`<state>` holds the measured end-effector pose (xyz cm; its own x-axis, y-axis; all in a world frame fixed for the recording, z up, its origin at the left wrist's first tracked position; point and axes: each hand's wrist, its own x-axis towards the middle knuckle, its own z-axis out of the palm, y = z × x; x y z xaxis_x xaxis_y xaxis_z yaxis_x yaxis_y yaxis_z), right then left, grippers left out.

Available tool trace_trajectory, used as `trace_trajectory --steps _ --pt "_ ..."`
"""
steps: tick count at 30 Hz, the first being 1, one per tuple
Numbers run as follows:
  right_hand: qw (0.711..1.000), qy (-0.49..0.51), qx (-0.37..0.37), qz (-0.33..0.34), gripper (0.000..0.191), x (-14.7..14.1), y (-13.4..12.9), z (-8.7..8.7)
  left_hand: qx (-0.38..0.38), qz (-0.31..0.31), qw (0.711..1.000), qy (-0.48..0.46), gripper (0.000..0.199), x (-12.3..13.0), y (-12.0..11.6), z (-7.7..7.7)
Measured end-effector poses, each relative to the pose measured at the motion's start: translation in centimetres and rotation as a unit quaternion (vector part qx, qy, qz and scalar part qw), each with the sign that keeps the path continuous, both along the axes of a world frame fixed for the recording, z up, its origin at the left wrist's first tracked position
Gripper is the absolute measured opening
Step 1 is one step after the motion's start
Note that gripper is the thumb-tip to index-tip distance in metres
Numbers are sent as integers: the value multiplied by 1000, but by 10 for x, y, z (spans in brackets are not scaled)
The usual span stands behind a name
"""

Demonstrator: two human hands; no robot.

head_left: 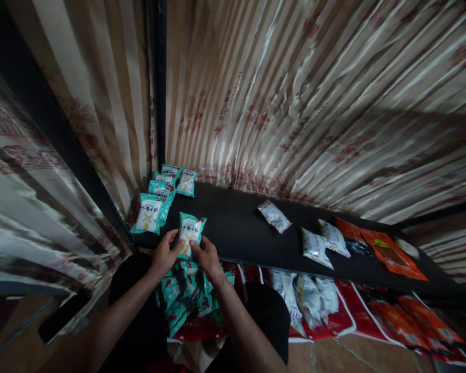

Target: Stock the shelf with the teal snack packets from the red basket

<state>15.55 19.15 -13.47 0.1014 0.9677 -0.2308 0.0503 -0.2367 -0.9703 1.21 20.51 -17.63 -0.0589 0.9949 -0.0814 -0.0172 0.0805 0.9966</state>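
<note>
Between my two hands is a teal and white snack bag [190,230], held upright over the front edge of the black shelf [225,212]. My left hand [166,254] grips its left side, thumb on the front. On the right side my right hand [208,255] pinches it, its thumb also on the front. A row of matching teal snack bags [149,213] leans at the shelf's left end, and another single one [187,182] stands beside that row. Below my hands, a heap of teal bags [182,295] lies on a red sheet.
Silver-white bags [275,216] lie on the shelf's middle and right, beside orange packs [392,253]. More silver bags [308,300] and orange packs [411,318] rest on the red sheet [344,305] below. Patterned curtain [256,103] and a dark post [160,83] bound the shelf.
</note>
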Motion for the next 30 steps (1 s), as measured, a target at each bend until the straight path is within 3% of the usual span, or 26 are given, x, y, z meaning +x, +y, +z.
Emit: trace_trajectory --steps 9,22,30 --pt "999 -42 8 11 39 -1 21 3 29 28 996 84 44 2 22 -15" --pt "994 -104 27 -7 35 -2 60 -9 36 51 983 170 34 12 57 -4" --pt "990 -135 24 -25 34 -2 81 -15 35 45 961 271 40 19 70 10"
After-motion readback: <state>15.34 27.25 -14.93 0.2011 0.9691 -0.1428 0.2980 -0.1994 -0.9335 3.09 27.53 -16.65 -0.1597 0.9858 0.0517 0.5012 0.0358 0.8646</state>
